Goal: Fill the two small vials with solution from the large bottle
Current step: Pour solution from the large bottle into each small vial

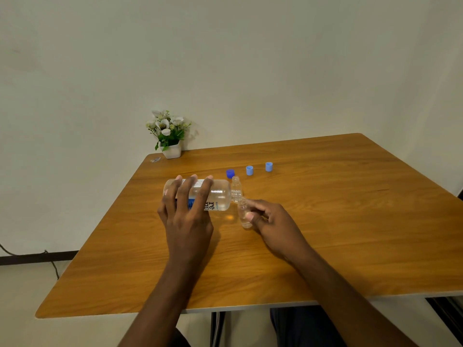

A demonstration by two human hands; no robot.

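Gripping the bottle [220, 194] sideways in my left hand [186, 217], I'm pinching a vial [242, 209] at its mouth with my right hand [273, 221].

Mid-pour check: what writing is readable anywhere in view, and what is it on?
"re": dark letters on the label of the large clear plastic bottle, tipped sideways in the left hand.
Line beside it: partly hidden, unreadable.
Fine print on that label: too small to read.
Small clear vial in the right hand: no text visible.
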